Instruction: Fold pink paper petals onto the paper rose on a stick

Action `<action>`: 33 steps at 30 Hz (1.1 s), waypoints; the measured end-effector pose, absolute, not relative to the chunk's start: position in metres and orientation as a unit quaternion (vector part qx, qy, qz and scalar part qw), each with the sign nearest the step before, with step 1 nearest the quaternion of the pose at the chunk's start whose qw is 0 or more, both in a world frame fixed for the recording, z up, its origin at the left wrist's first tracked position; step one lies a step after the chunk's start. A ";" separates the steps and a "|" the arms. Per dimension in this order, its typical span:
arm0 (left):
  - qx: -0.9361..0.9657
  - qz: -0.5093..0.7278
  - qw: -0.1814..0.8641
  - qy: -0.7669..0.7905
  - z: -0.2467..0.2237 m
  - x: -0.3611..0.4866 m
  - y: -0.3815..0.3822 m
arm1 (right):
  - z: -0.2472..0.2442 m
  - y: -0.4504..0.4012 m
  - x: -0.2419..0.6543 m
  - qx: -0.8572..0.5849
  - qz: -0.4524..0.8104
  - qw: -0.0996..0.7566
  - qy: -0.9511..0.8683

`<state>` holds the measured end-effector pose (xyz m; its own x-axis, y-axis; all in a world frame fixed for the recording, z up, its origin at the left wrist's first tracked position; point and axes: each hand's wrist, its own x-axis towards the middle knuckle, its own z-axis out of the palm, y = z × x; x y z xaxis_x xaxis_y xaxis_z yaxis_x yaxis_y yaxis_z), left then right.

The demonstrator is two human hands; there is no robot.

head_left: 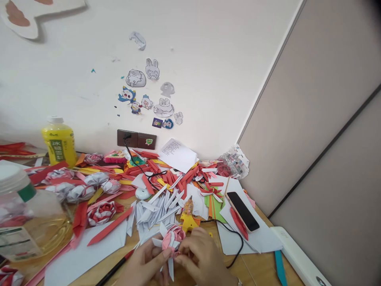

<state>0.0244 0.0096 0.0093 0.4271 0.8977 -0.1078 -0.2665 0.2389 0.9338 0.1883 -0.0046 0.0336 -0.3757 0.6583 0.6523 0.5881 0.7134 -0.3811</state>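
Paper rose [173,236] in both hands [149,260] [203,254], "冰糖" on bottle [70,140] label [56,151]

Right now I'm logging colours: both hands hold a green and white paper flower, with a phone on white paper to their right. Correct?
Not green: the head view shows a pink and white paper flower. The left hand and right hand do hold it, and the phone lies on white paper to their right.

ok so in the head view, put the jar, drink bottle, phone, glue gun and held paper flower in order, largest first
1. Jar, though nearness to the camera helps
2. Drink bottle
3. Phone
4. Paper flower and glue gun: too alike to rank
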 end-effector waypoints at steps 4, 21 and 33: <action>0.461 0.412 0.709 0.340 0.010 0.024 0.010 | 0.037 -0.005 0.189 -0.366 0.041 0.406 -0.836; 0.451 0.408 0.744 0.279 0.008 0.021 0.012 | 0.037 -0.009 0.193 -0.392 0.071 0.448 -0.801; 0.352 0.431 0.802 0.219 0.003 0.016 0.014 | 0.034 -0.008 0.192 -0.423 0.080 0.463 -0.775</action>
